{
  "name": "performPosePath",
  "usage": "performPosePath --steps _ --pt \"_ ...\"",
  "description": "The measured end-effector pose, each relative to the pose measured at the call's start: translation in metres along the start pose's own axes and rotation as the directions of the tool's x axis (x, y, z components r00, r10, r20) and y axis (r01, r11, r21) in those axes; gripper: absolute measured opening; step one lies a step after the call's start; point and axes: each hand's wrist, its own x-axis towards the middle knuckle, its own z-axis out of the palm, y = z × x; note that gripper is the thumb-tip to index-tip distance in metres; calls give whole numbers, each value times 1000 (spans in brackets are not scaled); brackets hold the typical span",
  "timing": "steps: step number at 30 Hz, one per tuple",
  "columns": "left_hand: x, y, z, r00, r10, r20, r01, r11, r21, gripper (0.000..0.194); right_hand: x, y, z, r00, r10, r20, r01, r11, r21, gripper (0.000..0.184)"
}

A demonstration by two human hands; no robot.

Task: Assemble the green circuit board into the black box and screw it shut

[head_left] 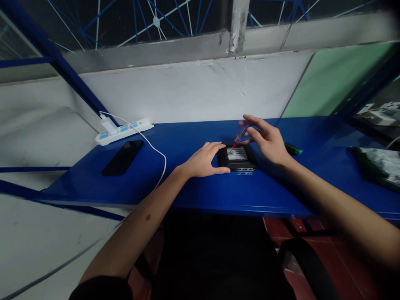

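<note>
Nearest, the left hand (204,161) clasps the left side of the black box (236,162), thumb at the near edge and fingertips at the far corner; that hold is best made firm, so the box cannot twist. Past it, the right hand's (267,139) fingers pinch the clear handle of a screwdriver (241,134); standing the shaft more upright and pressing before turning would likely help, though whether the tip is seated is too small to tell. The box lies flat between both hands' fingers, dark and squarish: pale ports (245,169) right of the left thumb, then a white printed label (238,153) below the right fingertips
</note>
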Motion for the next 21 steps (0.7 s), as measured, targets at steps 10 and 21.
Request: performPosePath --steps 10,21 --pt "0 -5 4 1000 20 -20 -20 1000 5 94 2 1 -4 998 -48 -29 46 996 -77 34" --pt "0 2 -1 1000 -8 4 8 1000 -19 94 0 3 -2 999 47 27 -47 999 14 53"
